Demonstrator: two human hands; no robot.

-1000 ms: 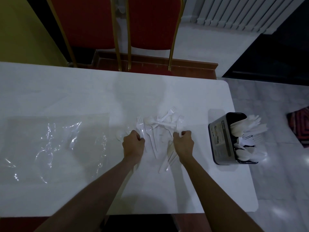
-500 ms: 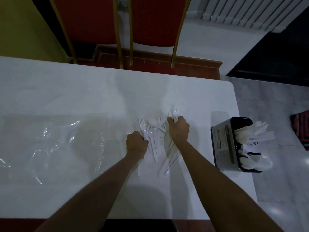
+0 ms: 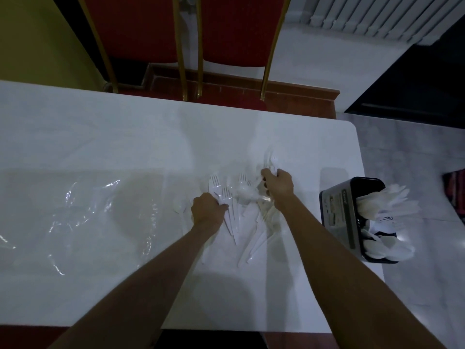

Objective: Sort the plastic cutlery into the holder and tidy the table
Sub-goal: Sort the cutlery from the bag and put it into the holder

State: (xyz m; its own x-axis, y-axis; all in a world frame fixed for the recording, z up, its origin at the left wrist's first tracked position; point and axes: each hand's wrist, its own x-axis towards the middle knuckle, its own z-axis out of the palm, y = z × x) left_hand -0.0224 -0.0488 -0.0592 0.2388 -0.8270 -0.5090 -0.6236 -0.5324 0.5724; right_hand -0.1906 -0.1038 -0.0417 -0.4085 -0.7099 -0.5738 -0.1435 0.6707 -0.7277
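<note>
The step in hand looks like the gathering of forks out of the loose cutlery point(image 3: 242, 200), which lies in a white heap on the tabletop point(image 3: 125, 137), about the middle of its width and towards the right. The right hand point(image 3: 278, 185) is at the far right corner of the heap, its fingers curled round the far forks point(image 3: 271, 158), whose tines stick out beyond the knuckles. The left hand point(image 3: 208, 209) is at the heap's left edge with its fingers curled over the handles of the left-side forks point(image 3: 216, 184), whose tines point to the far side; I cannot tell whether these are lifted or only pinned flat. A lone spoon point(image 3: 179, 206) lies just left of that hand, apart from the heap. The holder point(image 3: 337, 215), a dark box with a label on its side, stands at the right edge of the tabletop, well apart from the heap and already crowded with white cutlery. By my judgement the task is partly done, since knives, spoons and more forks are still on the tabletop. The next move calls for squaring the gathered forks into one bundle, tines all one way, then carrying it right and setting it in the fork compartment without knocking the light holder over the edge. The clear plastic wrap point(image 3: 105, 212), spread over the left of the tabletop, remains for the tidying.
</note>
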